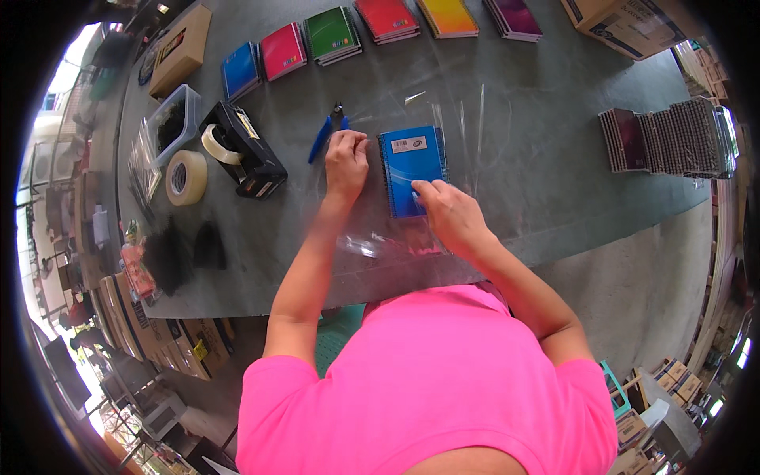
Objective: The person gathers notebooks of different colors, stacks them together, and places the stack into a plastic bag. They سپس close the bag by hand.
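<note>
A blue spiral-bound notebook with a white label lies in front of me, its coil along the left side. My right hand is over its lower right part, thumb and fingers pinched together; what they hold, if anything, is too fine to see. To the left of the notebook is my left hand, fingers curled in, their contents hidden. Just beyond it rest blue-handled cutters. Clear plastic film lies crumpled at the notebook's near edge.
A black tape dispenser, a tape roll and a clear plastic tub stand at left. Several coloured notebooks line the far side. Stacked notebooks are at right, below a cardboard box. The table's near edge runs before me.
</note>
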Action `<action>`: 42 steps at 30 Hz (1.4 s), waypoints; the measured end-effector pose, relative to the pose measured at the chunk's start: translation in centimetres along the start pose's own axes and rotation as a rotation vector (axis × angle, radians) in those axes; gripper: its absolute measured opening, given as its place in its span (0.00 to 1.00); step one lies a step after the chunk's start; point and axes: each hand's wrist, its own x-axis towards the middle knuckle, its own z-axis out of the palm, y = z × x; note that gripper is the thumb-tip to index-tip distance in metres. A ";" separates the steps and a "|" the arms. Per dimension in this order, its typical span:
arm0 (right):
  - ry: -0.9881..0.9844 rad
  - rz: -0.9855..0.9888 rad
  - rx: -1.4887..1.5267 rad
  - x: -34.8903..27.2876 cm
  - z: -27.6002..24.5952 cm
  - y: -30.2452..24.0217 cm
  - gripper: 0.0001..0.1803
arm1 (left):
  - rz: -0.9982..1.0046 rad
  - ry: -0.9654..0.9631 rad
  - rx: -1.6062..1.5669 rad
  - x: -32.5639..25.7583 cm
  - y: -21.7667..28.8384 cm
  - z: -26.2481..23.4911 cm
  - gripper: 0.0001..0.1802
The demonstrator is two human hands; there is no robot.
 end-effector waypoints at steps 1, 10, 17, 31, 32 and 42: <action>-0.040 0.016 -0.064 0.2 -0.5 -0.5 0.14 | 0.066 -0.015 0.121 0.6 -0.6 -0.1 0.08; 0.067 -0.225 -0.280 1.2 0.1 0.3 0.26 | 0.525 -0.751 -0.133 11.8 3.8 6.5 0.11; 0.166 -0.248 -0.208 1.0 0.4 1.5 0.20 | 0.360 -1.096 0.097 12.7 5.8 4.3 0.17; 0.098 -0.216 -0.272 1.7 -0.8 0.8 0.24 | 0.280 -0.965 0.231 10.0 3.0 -2.5 0.04; 0.103 -0.222 -0.268 1.6 -0.7 0.8 0.24 | 0.275 -0.985 0.274 9.9 2.2 -2.9 0.05; 0.141 -0.251 -0.283 2.0 -0.2 1.1 0.26 | 0.106 -0.980 0.521 8.0 2.2 -5.5 0.06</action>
